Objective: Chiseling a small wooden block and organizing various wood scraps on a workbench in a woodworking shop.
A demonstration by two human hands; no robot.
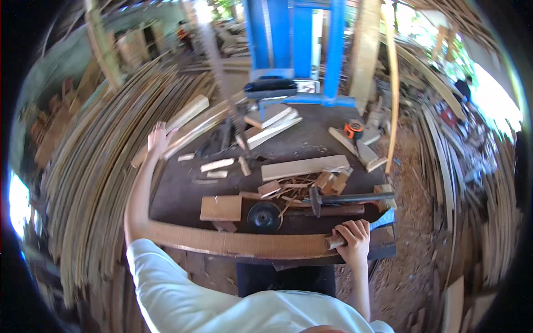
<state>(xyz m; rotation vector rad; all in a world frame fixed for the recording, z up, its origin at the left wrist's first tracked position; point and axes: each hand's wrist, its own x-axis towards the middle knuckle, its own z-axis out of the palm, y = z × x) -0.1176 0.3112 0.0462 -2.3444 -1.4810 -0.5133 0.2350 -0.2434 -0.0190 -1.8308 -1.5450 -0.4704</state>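
Note:
My left hand (158,143) reaches out to the far left of the dark worktable (311,133). It is closed over a pale length of wood (191,111), though its fingers are slightly blurred. At the front right edge my right hand (353,240) has its fingers curled round a short piece of wood (335,242), whose end sticks out to the left. A long brown plank (239,244) spans the table's near edge, just in front of my body. Behind it lie a hammer (344,198), a black disc (264,217) and a flat wooden block (221,208).
A thin upright saw blade (219,66) runs down to the table, left of a blue machine frame (283,39). An orange tape measure (353,130) sits at the right among offcuts (305,167). Stacked long boards (100,183) fill the left side.

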